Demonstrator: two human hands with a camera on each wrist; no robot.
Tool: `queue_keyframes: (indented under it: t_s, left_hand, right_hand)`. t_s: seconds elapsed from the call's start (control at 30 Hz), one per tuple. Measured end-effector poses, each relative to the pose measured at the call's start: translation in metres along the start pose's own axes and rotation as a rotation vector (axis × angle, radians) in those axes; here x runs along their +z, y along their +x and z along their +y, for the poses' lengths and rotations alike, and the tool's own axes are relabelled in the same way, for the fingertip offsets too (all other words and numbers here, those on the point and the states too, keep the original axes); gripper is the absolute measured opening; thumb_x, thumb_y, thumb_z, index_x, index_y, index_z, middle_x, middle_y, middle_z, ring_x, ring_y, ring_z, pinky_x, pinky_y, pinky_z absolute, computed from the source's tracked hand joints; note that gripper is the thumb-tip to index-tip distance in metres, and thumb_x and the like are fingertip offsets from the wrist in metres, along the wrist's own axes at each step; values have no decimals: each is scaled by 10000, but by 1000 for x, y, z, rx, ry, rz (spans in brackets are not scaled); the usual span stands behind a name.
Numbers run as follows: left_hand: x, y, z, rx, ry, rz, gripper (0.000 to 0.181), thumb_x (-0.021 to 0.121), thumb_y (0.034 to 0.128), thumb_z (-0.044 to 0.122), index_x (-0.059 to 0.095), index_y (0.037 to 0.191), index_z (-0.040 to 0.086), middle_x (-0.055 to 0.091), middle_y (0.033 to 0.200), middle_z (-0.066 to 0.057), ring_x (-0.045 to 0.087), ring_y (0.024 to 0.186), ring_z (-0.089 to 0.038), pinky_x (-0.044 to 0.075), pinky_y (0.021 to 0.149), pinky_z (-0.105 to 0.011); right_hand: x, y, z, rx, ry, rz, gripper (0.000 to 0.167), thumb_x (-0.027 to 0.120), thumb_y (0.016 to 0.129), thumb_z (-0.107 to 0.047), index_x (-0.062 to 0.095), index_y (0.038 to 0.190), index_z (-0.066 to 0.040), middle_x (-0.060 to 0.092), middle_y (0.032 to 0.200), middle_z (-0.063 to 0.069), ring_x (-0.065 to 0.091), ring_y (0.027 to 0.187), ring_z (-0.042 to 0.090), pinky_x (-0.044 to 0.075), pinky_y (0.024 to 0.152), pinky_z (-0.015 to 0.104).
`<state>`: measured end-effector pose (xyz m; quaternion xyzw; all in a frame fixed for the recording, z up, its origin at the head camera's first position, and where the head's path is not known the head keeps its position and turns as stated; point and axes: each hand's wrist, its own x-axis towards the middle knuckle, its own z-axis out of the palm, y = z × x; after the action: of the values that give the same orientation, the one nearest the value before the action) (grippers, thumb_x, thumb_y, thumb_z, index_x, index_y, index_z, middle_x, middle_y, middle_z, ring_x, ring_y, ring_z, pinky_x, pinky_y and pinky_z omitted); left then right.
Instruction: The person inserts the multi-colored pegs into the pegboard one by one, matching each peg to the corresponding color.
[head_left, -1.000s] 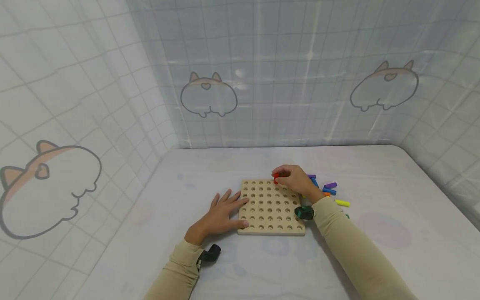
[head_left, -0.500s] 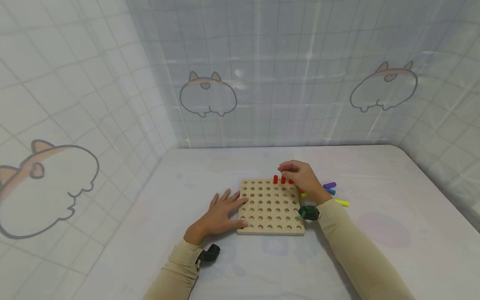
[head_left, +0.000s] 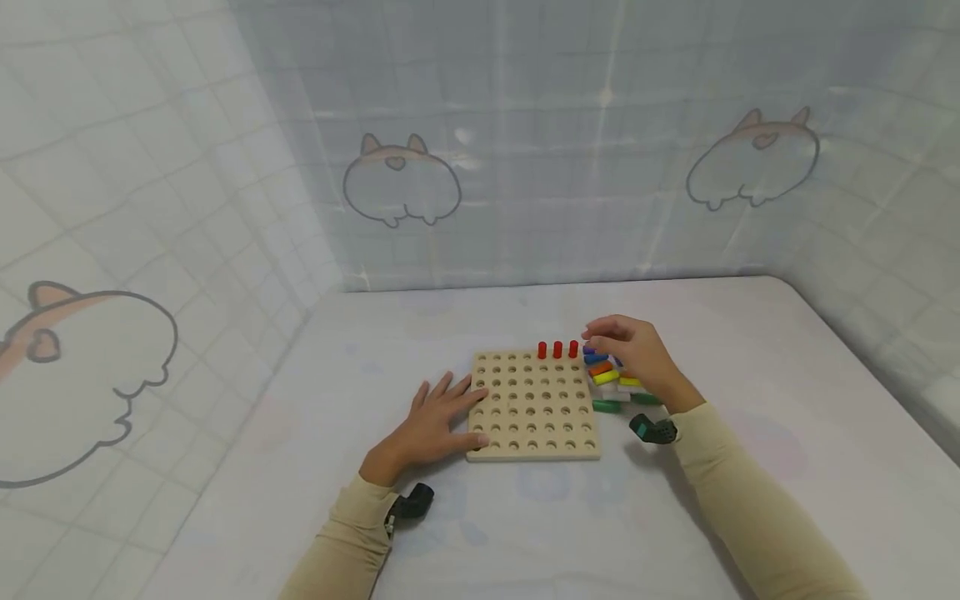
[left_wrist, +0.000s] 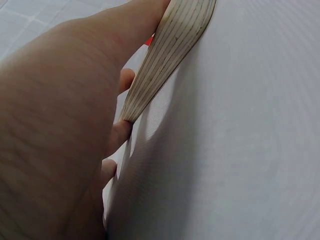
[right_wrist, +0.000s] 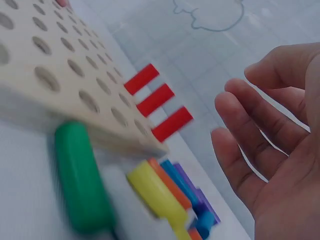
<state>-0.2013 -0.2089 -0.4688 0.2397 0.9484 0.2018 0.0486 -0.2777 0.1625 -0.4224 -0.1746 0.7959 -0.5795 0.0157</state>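
Pegboard (head_left: 532,419) sits mid-table, flat on the white cloth (head_left: 540,521), and the step in hand looks to me like peg-setting along the far row. Counting holes, I get seven by seven, with three red pegs (head_left: 557,350) upright side by side at the right end of that far row. Left hand (head_left: 429,427) is spread wide over the board's left edge, thumb and index finger on top, probably steadying it. Right hand (head_left: 633,348) is in the air above the loose pile just right of the board, fingers loosely curved, thumb apart, nothing in it that I can see. Loose count, as best I can tell: two green pegs (head_left: 606,407), two yellow pegs (head_left: 606,377), two orange pegs (right_wrist: 170,182), two blue pegs (right_wrist: 179,180), two purple pegs (right_wrist: 214,212) and at least one white peg (head_left: 617,397); the right hand covers part of the pile, so there could be more. Next move, I'd say, calls for dipping down and pinching one peg without scattering its neighbours.
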Motion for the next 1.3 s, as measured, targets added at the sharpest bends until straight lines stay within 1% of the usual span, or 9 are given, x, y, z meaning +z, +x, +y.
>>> queue_keyframes:
  t_s: [0.1, 0.23, 0.33, 0.57, 0.77, 0.97, 1.07, 1.17, 1.3]
  left_hand:
    - [-2, 0, -2, 1, -11, 7, 822, 573, 879, 726, 376, 1566, 321, 227, 1647, -13, 23, 1531, -310, -53, 1168, -607]
    - [-3, 0, -2, 12, -35, 5, 818, 588, 877, 714, 394, 1560, 308, 243, 1642, -31, 33, 1528, -335, -56, 1160, -626]
    - [-2, -1, -1, 15, -39, -5, 818, 586, 880, 713, 396, 1560, 299, 246, 1641, -42, 37, 1526, -348, -61, 1156, -633]
    - [0, -1, -1, 28, -16, 23, 798, 588, 893, 691, 410, 1555, 284, 260, 1636, -61, 60, 1522, -369, -32, 1153, -651]
    - [2, -2, -2, 15, -13, 11, 809, 562, 889, 719, 382, 1565, 313, 238, 1643, -34, 37, 1529, -330, -42, 1162, -627]
    - [1, -1, -4, 21, -7, 18, 812, 552, 886, 730, 374, 1567, 325, 241, 1641, -30, 41, 1529, -326, -37, 1166, -616]
    - [2, -1, -5, 20, -5, 10, 813, 549, 885, 733, 365, 1569, 334, 234, 1643, -22, 38, 1529, -324, -36, 1166, -614]
    - [3, -2, -5, 23, -18, 0, 815, 550, 887, 730, 359, 1572, 333, 228, 1645, -23, 32, 1528, -330, -42, 1162, -622]
    - [4, -2, -4, 23, -32, 10, 816, 554, 888, 727, 357, 1573, 329, 228, 1645, -27, 35, 1527, -338, -47, 1161, -624]
  right_hand:
    - [-8, -7, -1, 20, -7, 6, 361, 644, 1009, -258, 632, 1276, -16, 673, 1220, 138, 622, 1068, 400, 548, 910, 411]
    - [-16, -16, 2, 84, -17, 12, 379, 644, 1009, -256, 623, 1284, 5, 670, 1218, 165, 633, 1051, 385, 547, 914, 420]
    - [-20, -24, 5, 117, -45, 16, 386, 654, 1003, -264, 627, 1277, 7, 676, 1194, 164, 649, 1043, 354, 554, 904, 392]
    - [-31, -44, 8, 101, -119, 16, 445, 674, 986, -317, 628, 1273, 19, 670, 1197, 150, 649, 1072, 268, 542, 871, 238]
    - [-41, -61, 15, 136, -189, 13, 497, 677, 966, -418, 639, 1272, -29, 685, 1189, 102, 642, 1054, 245, 543, 844, 248]
    - [-49, -78, 19, 146, -235, 8, 418, 685, 964, -406, 681, 1226, -81, 671, 1234, 83, 614, 1077, 210, 511, 842, 203]
    - [-53, -85, 19, 154, -259, -8, 366, 681, 971, -384, 693, 1198, -98, 682, 1200, 67, 625, 1077, 217, 514, 841, 197]
    - [-58, -92, 20, 162, -302, -35, 338, 670, 980, -375, 694, 1194, -114, 690, 1169, 49, 627, 1087, 240, 509, 849, 204]
    - [-64, -94, 19, 179, -366, -76, 279, 669, 984, -342, 707, 1165, -132, 695, 1130, 24, 620, 1066, 245, 509, 853, 246]
